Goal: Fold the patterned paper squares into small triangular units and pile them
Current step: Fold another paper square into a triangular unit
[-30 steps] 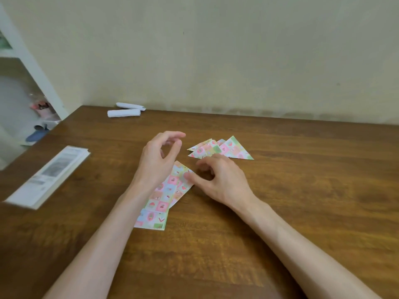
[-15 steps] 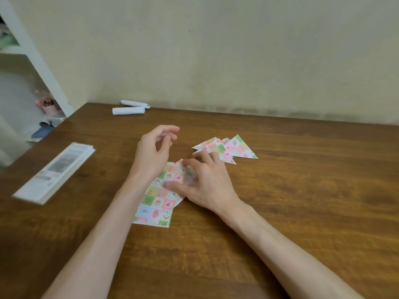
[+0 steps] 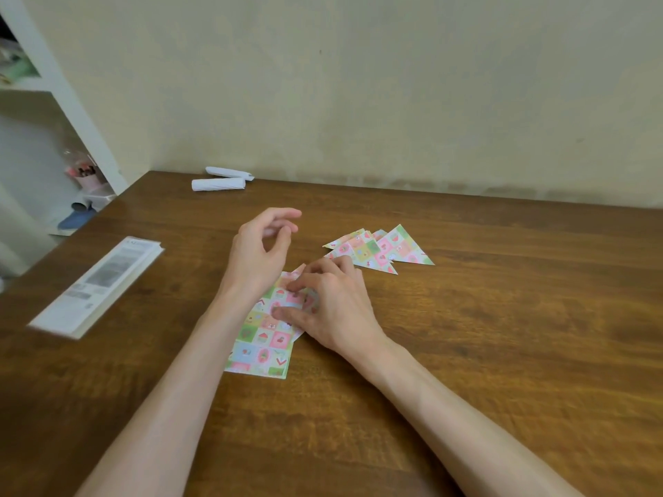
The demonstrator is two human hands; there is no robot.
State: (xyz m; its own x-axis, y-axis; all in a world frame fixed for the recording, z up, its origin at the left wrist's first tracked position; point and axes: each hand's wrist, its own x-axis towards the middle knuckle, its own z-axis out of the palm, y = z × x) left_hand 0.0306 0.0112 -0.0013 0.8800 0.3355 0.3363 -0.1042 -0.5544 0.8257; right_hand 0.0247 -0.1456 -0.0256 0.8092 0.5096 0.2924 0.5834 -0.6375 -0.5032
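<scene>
Paper squares (image 3: pixel 263 340) lie in a small stack near the middle of the table (image 3: pixel 502 335), printed with a checker of pastel tiles in pink, green, yellow and blue, each tile carrying a tiny picture such as a strawberry, a cupcake or a red chevron. The stack sits skewed, its near corner pointing toward the person, and a thin white edge shows along its near side. The right hand (image 3: pixel 333 310) rests palm down on the far part of the stack, its fingertips (image 3: pixel 283 312) pressed on the top sheet; the fingers are curled and a pink corner of paper peeks out just past them, but whether they pinch a sheet or only press on it cannot be told. The left hand (image 3: pixel 260 251) hovers above the stack's far left edge, loosely cupped with thumb and fingers apart, gripping nothing. Beyond the right hand, and just beside its knuckles, lies the pile of triangles (image 3: pixel 380 251), folded from the same patterned paper; they overlap in a fan, the points aimed to the right and toward the near side. At the table's left edge rests a white booklet (image 3: pixel 97 286) with grey print. Two white paper rolls (image 3: pixel 220 181) lie side by side near the wall (image 3: pixel 358 84), well apart from the papers.
</scene>
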